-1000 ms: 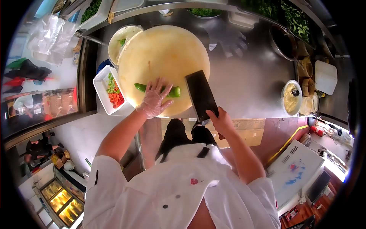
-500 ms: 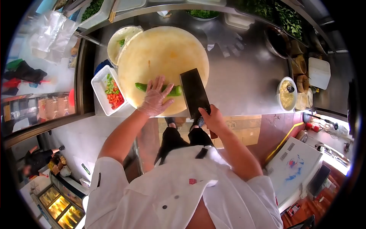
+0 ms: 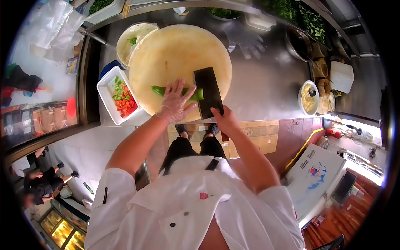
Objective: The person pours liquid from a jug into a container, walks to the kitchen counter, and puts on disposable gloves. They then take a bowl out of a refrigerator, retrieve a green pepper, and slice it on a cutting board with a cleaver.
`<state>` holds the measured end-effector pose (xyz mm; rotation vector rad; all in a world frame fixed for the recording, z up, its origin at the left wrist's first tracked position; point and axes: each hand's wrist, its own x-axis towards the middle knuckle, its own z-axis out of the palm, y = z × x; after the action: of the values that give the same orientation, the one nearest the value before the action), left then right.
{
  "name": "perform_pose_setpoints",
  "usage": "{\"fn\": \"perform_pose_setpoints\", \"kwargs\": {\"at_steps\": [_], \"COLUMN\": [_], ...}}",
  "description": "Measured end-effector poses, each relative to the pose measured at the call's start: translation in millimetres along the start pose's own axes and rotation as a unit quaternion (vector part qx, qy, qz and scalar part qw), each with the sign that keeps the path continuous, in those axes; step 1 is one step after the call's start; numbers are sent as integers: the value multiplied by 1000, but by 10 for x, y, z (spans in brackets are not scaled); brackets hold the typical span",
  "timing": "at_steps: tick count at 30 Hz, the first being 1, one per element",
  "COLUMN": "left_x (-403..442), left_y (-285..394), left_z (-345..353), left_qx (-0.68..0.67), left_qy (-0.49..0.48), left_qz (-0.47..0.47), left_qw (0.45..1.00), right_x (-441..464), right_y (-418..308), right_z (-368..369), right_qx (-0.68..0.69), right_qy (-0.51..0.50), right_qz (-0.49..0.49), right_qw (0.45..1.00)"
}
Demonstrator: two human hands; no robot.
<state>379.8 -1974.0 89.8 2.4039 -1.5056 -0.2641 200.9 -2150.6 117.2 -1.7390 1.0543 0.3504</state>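
Note:
A long green pepper [image 3: 194, 95] lies on the round cutting board [image 3: 179, 50], its right end cut off. My left hand [image 3: 174, 101], in a clear plastic glove, lies over the pepper's middle with fingers stretched out and spread. In my right hand [image 3: 225, 119] is the handle of a broad dark cleaver [image 3: 209, 89]. Its blade lies nearly flat near the board's right side, and the pepper's cut end overlaps the blade's left edge. Whether the pepper rests on the blade cannot be made out.
Left of the board stands a white tray [image 3: 109, 104] of chopped red and green pieces. A round container [image 3: 123, 46] stands behind it. To the right are a clear glove [image 3: 246, 41], a bowl of pale chopped food [image 3: 308, 103] and a metal bowl [image 3: 296, 50]. Other people [image 3: 41, 183] are at far left.
The cleaver has shifted left relative to the pepper, so its blade edge now meets the cut end. My left hand stays over the pepper. The whole view has shifted slightly.

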Motion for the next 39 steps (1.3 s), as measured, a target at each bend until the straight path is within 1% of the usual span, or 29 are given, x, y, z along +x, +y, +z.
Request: {"fn": "perform_pose_setpoints", "kwargs": {"at_steps": [2, 4, 7, 8, 11, 12, 14, 15, 18, 21, 23, 26, 29, 30, 31, 33, 35, 37, 38, 39], "left_x": [12, 12, 7, -3, 9, 10, 2, 3, 2, -11, -6, -55, -212, -309, -385, -534, -664, -699, -702, -694], "left_y": [-24, -41, -35, -26, -32, -33, -33, -36, -36, -32, -47, -136, -214, -217, -262, -405, -551, -620, -640, -639], "left_z": [30, 49, 57, 55, 37, 26, 9, 14, 27, -24, -59, -72, -239, -365, -478, -649, -663, -674, -668, -668], "left_qx": [11, 9, -1, -5, 3, 5, 8, 7, 4, 8, 13, -38, -103, -67, -20, 71, 82, 76, 74, 71], "left_qy": [4, 10, 10, 9, -3, -5, -8, -6, -5, -9, -10, 13, 63, 81, 73, 58, 26, 0, 3, 6], "left_qz": [1, 8, 10, 9, 12, 15, 19, 19, 22, 30, 41, 68, 56, 30, -7, -79, -61, -46, -42, -38], "left_qw": [1000, 1000, 1000, 1000, 1000, 1000, 1000, 1000, 1000, 999, 999, 997, 991, 994, 997, 993, 994, 996, 996, 997], "right_x": [-21, -163, -143, -114, -130, -76, -102, -151, -241, -115, -138, -98, -109, -117, -121, -116, -94, -112, -127, -109], "right_y": [271, 335, 327, 293, 213, 378, 577, 530, 306, 283, 284, 408, 373, 365, 353, 353, 380, 306, 284, 307], "right_z": [128, 174, 342, 410, 494, 578, 690, 679, 720, 901, 938, 1013, 962, 953, 943, 928, 946, 919, 917, 947], "right_qx": [16, 35, 104, 75, 114, 75, 49, 35, 55, 76, 107, 141, 144, 143, 143, 140, 136, 129, 125, 128], "right_qy": [-4, -14, -19, 1, -25, 5, 12, 15, 42, -20, -23, -49, -64, -69, -74, -74, -67, -72, -75, -71], "right_qz": [-3, 6, 22, -4, -5, -45, -55, -61, -104, -65, -70, -47, -2, 7, 16, 5, -12, 3, 12, 2], "right_qw": [1000, 999, 994, 997, 993, 996, 997, 997, 992, 995, 992, 988, 988, 987, 987, 987, 988, 989, 989, 989]}}
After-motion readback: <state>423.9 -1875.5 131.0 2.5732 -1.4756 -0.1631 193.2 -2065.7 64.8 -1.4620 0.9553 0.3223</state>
